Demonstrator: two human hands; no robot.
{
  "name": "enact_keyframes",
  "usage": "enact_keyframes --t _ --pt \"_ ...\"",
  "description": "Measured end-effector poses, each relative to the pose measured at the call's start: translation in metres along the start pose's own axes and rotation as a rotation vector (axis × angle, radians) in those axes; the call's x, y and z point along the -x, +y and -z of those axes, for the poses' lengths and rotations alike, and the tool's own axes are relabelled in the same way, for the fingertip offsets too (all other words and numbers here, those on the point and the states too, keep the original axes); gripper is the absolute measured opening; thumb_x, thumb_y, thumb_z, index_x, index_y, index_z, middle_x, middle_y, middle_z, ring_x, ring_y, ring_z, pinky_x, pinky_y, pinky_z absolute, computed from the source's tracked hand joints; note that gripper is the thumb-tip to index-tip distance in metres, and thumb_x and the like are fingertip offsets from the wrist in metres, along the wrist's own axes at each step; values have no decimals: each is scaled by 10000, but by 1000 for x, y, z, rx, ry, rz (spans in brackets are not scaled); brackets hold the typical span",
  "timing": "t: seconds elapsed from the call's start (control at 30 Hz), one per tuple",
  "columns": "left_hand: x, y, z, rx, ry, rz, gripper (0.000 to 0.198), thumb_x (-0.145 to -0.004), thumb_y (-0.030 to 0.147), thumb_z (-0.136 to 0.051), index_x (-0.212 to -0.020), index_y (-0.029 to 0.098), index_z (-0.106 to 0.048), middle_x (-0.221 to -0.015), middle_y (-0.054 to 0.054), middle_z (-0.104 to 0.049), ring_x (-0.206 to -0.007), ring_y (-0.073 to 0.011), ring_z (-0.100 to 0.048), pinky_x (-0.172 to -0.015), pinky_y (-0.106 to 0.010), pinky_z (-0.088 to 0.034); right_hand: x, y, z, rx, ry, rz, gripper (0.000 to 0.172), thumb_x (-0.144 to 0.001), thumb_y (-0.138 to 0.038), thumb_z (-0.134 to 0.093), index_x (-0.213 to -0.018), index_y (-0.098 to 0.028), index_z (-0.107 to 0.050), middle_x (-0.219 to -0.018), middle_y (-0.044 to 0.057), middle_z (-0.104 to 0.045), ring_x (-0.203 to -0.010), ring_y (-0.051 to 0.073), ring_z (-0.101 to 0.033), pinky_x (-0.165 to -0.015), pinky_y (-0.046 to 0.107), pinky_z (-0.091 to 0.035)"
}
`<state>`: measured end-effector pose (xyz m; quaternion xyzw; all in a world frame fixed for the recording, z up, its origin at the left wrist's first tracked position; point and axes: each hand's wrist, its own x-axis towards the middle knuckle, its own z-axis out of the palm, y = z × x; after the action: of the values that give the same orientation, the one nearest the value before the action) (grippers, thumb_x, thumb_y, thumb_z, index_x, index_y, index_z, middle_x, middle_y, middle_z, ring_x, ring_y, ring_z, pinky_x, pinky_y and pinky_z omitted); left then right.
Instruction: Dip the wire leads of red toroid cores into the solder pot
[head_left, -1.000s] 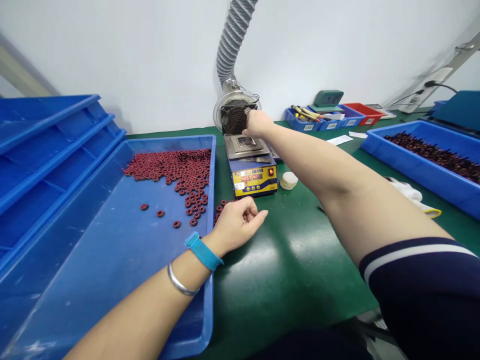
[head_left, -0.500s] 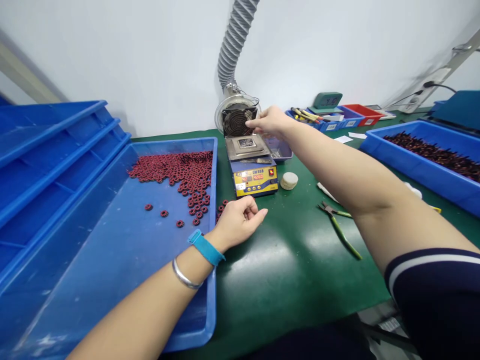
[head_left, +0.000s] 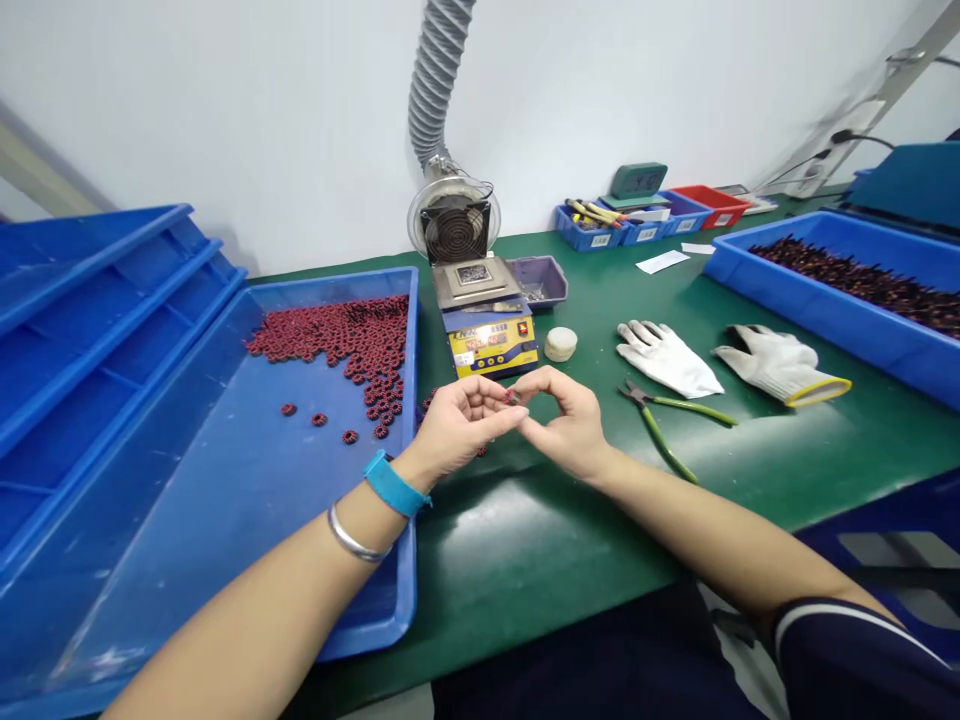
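Observation:
My left hand (head_left: pixel 459 423) and my right hand (head_left: pixel 566 420) meet above the green table, just in front of the yellow-fronted solder pot (head_left: pixel 487 330). Both pinch a small red ring-shaped coil (head_left: pixel 511 397) between their fingertips. The left wrist wears a blue band and a silver bangle. A pile of the same red ring coils (head_left: pixel 346 340) lies in the big blue tray (head_left: pixel 225 500) to my left. A few more coils lie on the table by the tray's edge, behind my left hand.
A fan with a grey hose (head_left: pixel 454 225) stands behind the solder pot, beside a small grey dish (head_left: pixel 541 280). Green-handled pliers (head_left: pixel 660 425), two white gloves (head_left: pixel 667 355), a round white tin (head_left: pixel 560 343). Right: blue tray of dark coils (head_left: pixel 847 290). Stacked blue trays (head_left: pixel 82 300) far left.
My right hand has come back from the fan to the front of the table and joined my left hand. The left hand has lifted slightly. The camera tilted, showing the gloves.

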<state>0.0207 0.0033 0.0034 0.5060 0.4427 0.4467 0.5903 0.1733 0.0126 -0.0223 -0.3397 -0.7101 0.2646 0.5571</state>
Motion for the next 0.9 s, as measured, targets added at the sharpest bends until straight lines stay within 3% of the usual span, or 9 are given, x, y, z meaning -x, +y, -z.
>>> enact_keyframes --t 0.13,0.27,0.3,0.37,0.47,0.6,0.7,0.83,0.9 --pt "-1 8 3 -158 -18 -39 335 -633 395 -765 -749 143 -577 -639 9 -614 -501 -75 -530 -474 -203 -444 4 8 0 64 8 163 98 -774 -212 -664 -844 -211 -595 -778 19 -637 -717 151 -605 -694 307 -511" --pt "0 32 50 -725 27 -155 215 -671 325 -721 -758 146 -638 -715 -29 -667 -646 -132 -593 -581 -231 -474 2 40 2 119 -45 98 134 -792 -244 -646 -899 -180 -598 -800 34 -638 -743 163 -615 -728 319 -510" --pt "1 39 67 -900 82 -129 180 -675 296 -707 -761 150 -646 -718 -27 -668 -654 -140 -595 -578 -232 -467 3 50 2 162 -99 43 136 -788 -239 -640 -901 -172 -600 -810 42 -638 -752 168 -616 -732 324 -510" --pt "4 48 99 -1161 119 105 102 -690 241 -670 -733 154 -638 -654 -9 -654 -593 -142 -579 -532 -228 -437 4 66 -1 270 -241 -65 169 -755 -222 -656 -907 -165 -611 -860 61 -645 -795 186 -618 -752 339 -508" --pt "6 48 127 -1281 71 343 26 -648 133 -647 -645 156 -637 -555 10 -625 -551 -143 -567 -505 -220 -410 3 77 -9 378 -396 -170 224 -721 -204 -687 -934 -167 -628 -954 75 -654 -868 203 -621 -809 363 -491" --pt "3 30 128 -1270 25 563 119 -582 90 -682 -526 167 -611 -447 -6 -591 -428 -168 -541 -404 -245 -392 -1 71 -22 401 -429 -197 197 -725 -221 -710 -905 -177 -642 -935 52 -652 -881 196 -620 -835 363 -463" --pt "1 22 127 -1264 6 683 172 -547 96 -728 -490 173 -585 -432 -23 -598 -445 -205 -590 -384 -254 -414 -3 67 -26 424 -423 -216 160 -732 -233 -716 -871 -185 -652 -909 43 -649 -872 197 -620 -838 371 -454" --pt "4 35 135 -1284 46 576 196 -581 226 -745 -555 179 -556 -438 5 -593 -427 -170 -576 -379 -225 -403 -3 68 -25 330 -364 -242 87 -722 -197 -701 -790 -173 -652 -838 41 -661 -823 190 -629 -808 359 -475" --pt "6 45 129 -1263 99 433 242 -597 303 -754 -637 183 -548 -507 8 -615 -486 -153 -589 -437 -229 -445 -3 67 -24 149 -279 -310 72 -713 -194 -684 -761 -163 -640 -797 39 -674 -772 173 -637 -773 336 -500"
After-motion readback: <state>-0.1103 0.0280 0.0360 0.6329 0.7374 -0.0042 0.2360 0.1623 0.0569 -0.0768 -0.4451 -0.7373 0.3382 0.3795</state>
